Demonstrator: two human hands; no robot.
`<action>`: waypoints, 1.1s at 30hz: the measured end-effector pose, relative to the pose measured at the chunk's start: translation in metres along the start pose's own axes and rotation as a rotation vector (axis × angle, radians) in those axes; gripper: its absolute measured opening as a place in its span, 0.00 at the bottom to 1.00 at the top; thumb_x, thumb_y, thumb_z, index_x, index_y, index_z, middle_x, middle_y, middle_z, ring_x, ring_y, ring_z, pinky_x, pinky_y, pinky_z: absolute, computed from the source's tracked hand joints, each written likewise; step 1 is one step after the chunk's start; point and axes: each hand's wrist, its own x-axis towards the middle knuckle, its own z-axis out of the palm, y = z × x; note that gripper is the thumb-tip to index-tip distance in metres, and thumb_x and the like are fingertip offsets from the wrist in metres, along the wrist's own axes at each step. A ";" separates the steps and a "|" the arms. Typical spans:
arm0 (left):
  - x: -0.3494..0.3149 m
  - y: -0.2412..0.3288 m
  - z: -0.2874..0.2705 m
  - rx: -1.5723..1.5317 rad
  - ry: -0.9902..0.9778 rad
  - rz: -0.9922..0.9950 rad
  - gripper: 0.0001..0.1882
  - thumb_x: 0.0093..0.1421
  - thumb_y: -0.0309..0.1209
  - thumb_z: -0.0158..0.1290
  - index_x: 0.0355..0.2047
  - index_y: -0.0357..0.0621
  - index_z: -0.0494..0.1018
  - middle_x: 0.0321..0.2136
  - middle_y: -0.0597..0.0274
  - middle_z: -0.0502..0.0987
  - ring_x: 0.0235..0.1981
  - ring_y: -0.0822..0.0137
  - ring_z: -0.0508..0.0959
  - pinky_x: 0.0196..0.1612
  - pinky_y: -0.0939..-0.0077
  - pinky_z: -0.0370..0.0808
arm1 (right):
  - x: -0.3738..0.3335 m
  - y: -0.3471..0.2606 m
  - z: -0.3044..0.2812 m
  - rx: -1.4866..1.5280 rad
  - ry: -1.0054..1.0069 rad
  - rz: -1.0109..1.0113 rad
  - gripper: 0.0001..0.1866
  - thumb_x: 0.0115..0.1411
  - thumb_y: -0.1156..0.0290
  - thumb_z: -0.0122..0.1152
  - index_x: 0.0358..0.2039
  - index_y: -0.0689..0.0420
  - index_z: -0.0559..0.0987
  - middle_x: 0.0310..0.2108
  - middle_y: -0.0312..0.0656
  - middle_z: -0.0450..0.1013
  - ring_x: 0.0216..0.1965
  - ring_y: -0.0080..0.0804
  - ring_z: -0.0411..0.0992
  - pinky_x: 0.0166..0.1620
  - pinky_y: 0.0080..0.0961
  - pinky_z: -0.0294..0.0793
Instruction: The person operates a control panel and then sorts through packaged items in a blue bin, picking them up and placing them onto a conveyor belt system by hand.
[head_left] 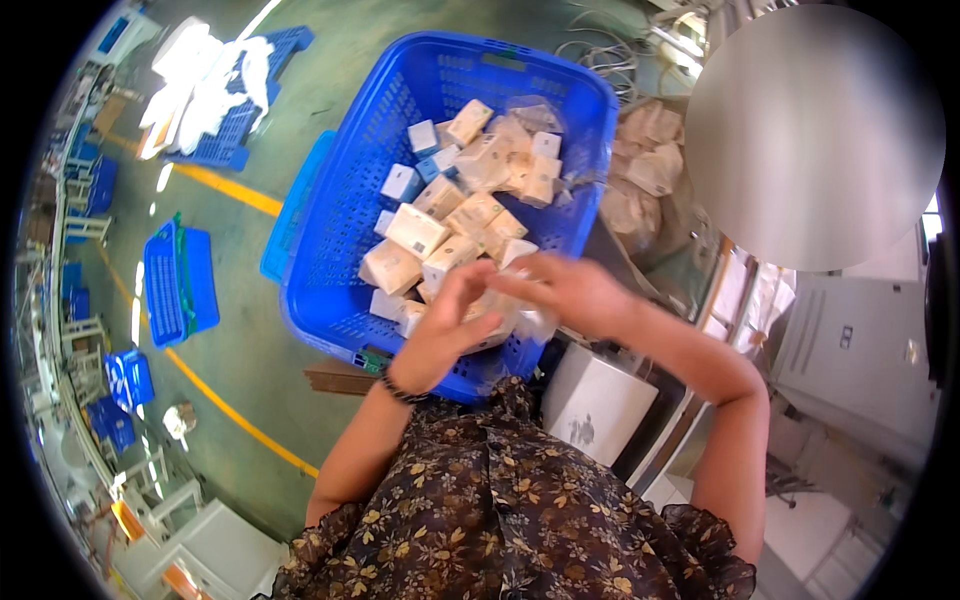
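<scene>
My left hand [452, 322] and my right hand [578, 292] meet over the near part of a large blue plastic basket [325, 215]. The left thumb stands apart from its curved fingers, and nothing plain shows in the gap. Motion smears the right fingers, which reach toward the left fingertips. Crinkled clear plastic [540, 322] shows just below the right hand; whether either hand holds it I cannot tell. Many small cartons lie heaped in the basket, among them a cream carton [417, 231] and a white-and-blue carton [401, 183]. A clear plastic bag [535, 113] rests at their far side.
A light blue lid or tray [296, 215] sits against the basket's left side. Right of it are a beige sack-like bundle [650, 150] and a white box [597, 402]. On the green floor at left stand a blue crate [181, 283] and a blue pallet [228, 125] with white bags.
</scene>
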 end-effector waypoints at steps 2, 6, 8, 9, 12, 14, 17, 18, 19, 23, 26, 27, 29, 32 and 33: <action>-0.025 0.023 -0.023 -0.085 0.286 0.088 0.29 0.62 0.32 0.53 0.61 0.46 0.56 0.60 0.59 0.60 0.61 0.60 0.62 0.56 0.57 0.71 | 0.019 0.057 -0.033 -0.039 0.192 -0.058 0.23 0.60 0.64 0.60 0.56 0.51 0.69 0.40 0.41 0.76 0.42 0.39 0.75 0.46 0.33 0.74; -0.053 0.002 -0.118 0.220 0.823 -0.063 0.15 0.65 0.31 0.48 0.51 0.44 0.66 0.46 0.59 0.71 0.47 0.68 0.73 0.46 0.69 0.75 | 0.048 0.192 -0.105 -0.638 1.196 0.223 0.27 0.55 0.78 0.53 0.58 0.53 0.68 0.53 0.48 0.69 0.55 0.47 0.67 0.54 0.37 0.70; -0.044 -0.035 -0.157 0.192 0.766 -0.266 0.17 0.64 0.33 0.51 0.51 0.43 0.66 0.46 0.59 0.71 0.45 0.68 0.73 0.44 0.69 0.75 | 0.043 0.247 -0.088 -0.627 0.719 0.613 0.27 0.56 0.74 0.54 0.59 0.51 0.68 0.53 0.49 0.69 0.57 0.49 0.65 0.54 0.39 0.69; -0.036 -0.052 -0.170 0.177 0.727 -0.370 0.17 0.63 0.34 0.52 0.51 0.43 0.66 0.46 0.59 0.71 0.45 0.69 0.73 0.43 0.69 0.76 | 0.029 0.275 -0.061 -0.673 0.398 0.632 0.26 0.57 0.71 0.53 0.59 0.50 0.68 0.52 0.49 0.70 0.56 0.49 0.66 0.52 0.41 0.70; 0.031 -0.114 -0.187 0.493 0.743 -0.461 0.32 0.56 0.42 0.59 0.56 0.39 0.63 0.48 0.49 0.72 0.47 0.57 0.74 0.47 0.65 0.74 | 0.020 0.299 -0.043 -0.662 -0.041 0.680 0.23 0.58 0.67 0.52 0.56 0.49 0.71 0.48 0.51 0.73 0.53 0.48 0.68 0.48 0.43 0.72; 0.079 -0.144 -0.199 0.817 0.852 -0.395 0.46 0.50 0.50 0.62 0.61 0.36 0.56 0.54 0.38 0.67 0.50 0.45 0.73 0.54 0.64 0.71 | 0.023 0.265 -0.043 -0.499 0.281 0.741 0.19 0.58 0.69 0.51 0.52 0.50 0.74 0.45 0.51 0.74 0.51 0.48 0.70 0.49 0.42 0.71; 0.156 -0.146 -0.187 0.862 1.072 -0.609 0.63 0.42 0.59 0.64 0.67 0.41 0.41 0.64 0.34 0.49 0.57 0.39 0.67 0.58 0.60 0.68 | 0.014 0.171 -0.052 -0.410 0.390 0.569 0.16 0.60 0.71 0.52 0.49 0.54 0.75 0.42 0.47 0.75 0.45 0.48 0.73 0.47 0.38 0.72; 0.172 -0.147 -0.189 0.771 1.039 -0.770 0.67 0.41 0.60 0.65 0.68 0.46 0.34 0.66 0.34 0.38 0.61 0.40 0.63 0.58 0.58 0.69 | 0.010 0.149 -0.044 -0.353 0.452 0.422 0.15 0.59 0.72 0.52 0.47 0.54 0.76 0.42 0.48 0.75 0.44 0.48 0.73 0.47 0.38 0.72; 0.184 -0.140 -0.180 0.747 1.084 -0.912 0.66 0.41 0.59 0.65 0.69 0.50 0.35 0.66 0.32 0.39 0.61 0.41 0.63 0.57 0.56 0.70 | 0.008 0.130 -0.031 -0.290 0.513 0.274 0.14 0.57 0.74 0.52 0.44 0.54 0.77 0.41 0.48 0.75 0.44 0.48 0.72 0.48 0.39 0.72; 0.186 -0.173 -0.195 0.994 1.035 -0.912 0.64 0.41 0.54 0.66 0.69 0.54 0.37 0.67 0.36 0.38 0.61 0.43 0.62 0.61 0.57 0.64 | 0.047 0.074 0.052 0.029 0.292 0.126 0.14 0.58 0.72 0.54 0.45 0.56 0.77 0.40 0.49 0.74 0.44 0.47 0.73 0.48 0.39 0.72; 0.145 -0.176 -0.211 1.090 0.822 -0.712 0.62 0.41 0.49 0.67 0.69 0.57 0.38 0.67 0.38 0.40 0.62 0.44 0.62 0.61 0.58 0.62 | 0.114 0.077 0.145 -0.093 -0.009 0.269 0.24 0.55 0.65 0.59 0.52 0.59 0.71 0.37 0.53 0.75 0.43 0.50 0.74 0.44 0.42 0.75; 0.125 -0.177 -0.218 1.160 0.728 -0.626 0.64 0.40 0.50 0.68 0.69 0.49 0.38 0.66 0.37 0.45 0.61 0.43 0.62 0.62 0.61 0.62 | 0.129 0.075 0.180 -0.196 0.072 0.285 0.26 0.55 0.66 0.59 0.54 0.60 0.69 0.35 0.52 0.75 0.41 0.49 0.75 0.43 0.42 0.76; 0.086 -0.185 -0.248 1.038 0.516 -0.525 0.66 0.39 0.50 0.68 0.68 0.40 0.38 0.64 0.34 0.51 0.61 0.43 0.62 0.62 0.62 0.61 | 0.147 0.090 0.229 -0.305 0.082 0.349 0.29 0.55 0.67 0.59 0.56 0.61 0.66 0.35 0.50 0.76 0.39 0.48 0.76 0.42 0.42 0.77; 0.045 -0.159 -0.245 1.200 0.512 -0.526 0.47 0.45 0.47 0.64 0.61 0.38 0.57 0.57 0.33 0.62 0.56 0.43 0.67 0.58 0.63 0.67 | 0.159 0.131 0.252 -0.311 -0.054 0.427 0.23 0.55 0.76 0.55 0.52 0.64 0.69 0.37 0.48 0.78 0.34 0.46 0.78 0.37 0.40 0.78; 0.029 -0.148 -0.241 1.166 0.562 -0.418 0.40 0.48 0.46 0.62 0.56 0.36 0.65 0.53 0.34 0.69 0.52 0.44 0.72 0.54 0.63 0.71 | 0.150 0.133 0.239 -0.296 -0.012 0.386 0.20 0.55 0.77 0.54 0.50 0.64 0.71 0.36 0.49 0.78 0.34 0.46 0.78 0.36 0.39 0.78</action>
